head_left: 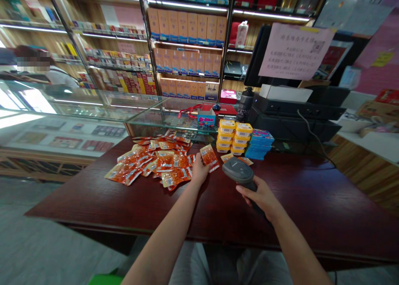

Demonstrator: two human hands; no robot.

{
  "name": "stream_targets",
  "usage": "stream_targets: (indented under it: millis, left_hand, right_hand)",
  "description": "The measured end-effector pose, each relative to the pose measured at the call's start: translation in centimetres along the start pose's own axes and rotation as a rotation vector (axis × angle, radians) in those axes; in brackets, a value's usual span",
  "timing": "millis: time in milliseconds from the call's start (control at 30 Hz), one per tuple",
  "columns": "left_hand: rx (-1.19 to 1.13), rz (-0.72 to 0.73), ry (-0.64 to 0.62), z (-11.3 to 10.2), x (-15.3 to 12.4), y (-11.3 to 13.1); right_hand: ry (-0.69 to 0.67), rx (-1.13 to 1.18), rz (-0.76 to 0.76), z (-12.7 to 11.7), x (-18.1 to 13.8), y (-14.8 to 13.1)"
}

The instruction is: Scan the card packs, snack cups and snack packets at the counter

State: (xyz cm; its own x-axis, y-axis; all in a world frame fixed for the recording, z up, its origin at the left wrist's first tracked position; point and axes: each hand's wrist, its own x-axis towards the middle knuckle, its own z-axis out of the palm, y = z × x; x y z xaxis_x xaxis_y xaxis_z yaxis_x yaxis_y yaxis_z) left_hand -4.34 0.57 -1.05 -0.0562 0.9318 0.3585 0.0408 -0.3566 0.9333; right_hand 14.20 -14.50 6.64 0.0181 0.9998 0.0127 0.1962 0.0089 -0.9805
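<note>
My left hand [200,168] is closed on an orange-red snack packet [209,158] with a pale top, tilted up just right of a spread pile. That pile of similar snack packets [165,162] covers the left part of the dark wooden counter. In my right hand [262,197] is a black barcode scanner [238,171], its fingers wrapped round the handle and its head pointing toward the far left. Another snack packet [246,160] lies flat behind the scanner, partly hidden by it.
Yellow-lidded tubs [227,136] stand stacked behind the scanner, beside a stack of blue boxes [259,145]. A monitor [255,56] and black printer-like machines [296,106] stand at the back right. A glass display case [149,110] borders the counter's far side; a person [59,75] is at far left.
</note>
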Motion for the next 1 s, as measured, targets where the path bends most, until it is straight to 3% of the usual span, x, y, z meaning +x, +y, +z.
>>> stream_targets:
  millis: [100,200,267,333,433,600,833,1000]
  left_hand:
    - [-0.007,0.010,-0.094,0.1,-0.1,0.7]
    - [0.022,-0.047,-0.165,0.2,-0.4,1.3]
    - [0.120,-0.032,-0.165,0.3,-0.6,1.5]
    - [0.310,0.073,-0.184,0.4,-0.8,1.7]
    - [0.645,0.216,-0.238,0.3,-1.0,1.8]
    - [0.942,0.259,-0.299,0.7,-1.4,2.4]
    - [1.076,0.272,-0.379,3.4,-1.8,3.0]
    - [0.927,0.261,-0.425,4.3,-1.4,2.6]
  right_hand:
    - [0.236,-0.364,-0.121,-1.1,0.5,0.9]
    - [0.439,-0.746,-0.122,-2.4,0.7,2.2]
    - [0.509,-0.923,-0.082,-2.9,0.6,3.2]
    - [0.539,-1.029,-0.102,-3.1,0.5,4.3]
    - [0.536,-1.107,-0.184,-3.1,0.2,5.8]
    - [0.524,-1.135,-0.328,-2.9,0.1,7.0]
    - [0.525,-1.132,-0.360,-3.1,0.3,7.3]
    - [0.537,-1.134,-0.376,-3.3,0.0,7.6]
